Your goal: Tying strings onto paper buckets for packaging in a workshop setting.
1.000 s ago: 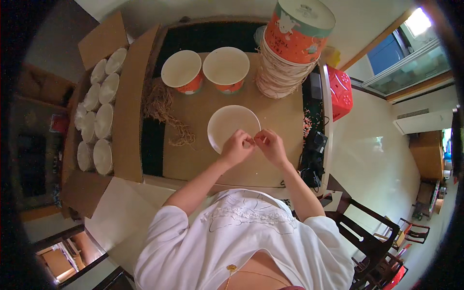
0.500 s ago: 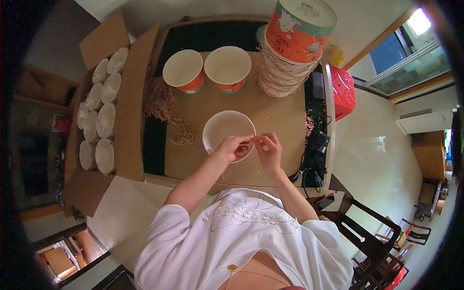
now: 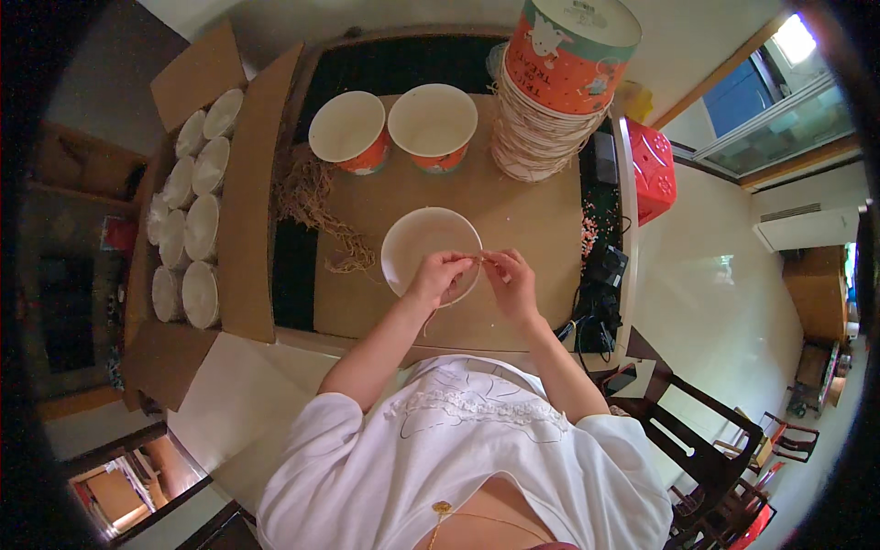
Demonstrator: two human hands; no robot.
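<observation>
A white-lined paper bucket (image 3: 423, 234) stands in front of me, its opening facing up. At the right side of its rim my left hand (image 3: 444, 279) and my right hand (image 3: 510, 282) meet, fingertips pinched close together. A thin piece of twine (image 3: 427, 324) hangs below my left hand, and the pinched fingers appear to hold it at the rim. The exact spot between the fingertips is too small to make out. Loose brown twine (image 3: 316, 203) lies in a tangled bundle to the left of the bucket.
Two orange paper buckets (image 3: 348, 128) (image 3: 432, 124) stand upright farther back. A tall upside-down bucket stack (image 3: 568, 82), with twine around its lower part, rises at back right. Nested buckets fill a cardboard box (image 3: 247, 211) at left. Black cables and adapters (image 3: 600, 298) lie along the right edge.
Both hands stay at the bucket's rim with only small finger movements; the right fingers have curled in more. The bucket has shifted very slightly to the left.
</observation>
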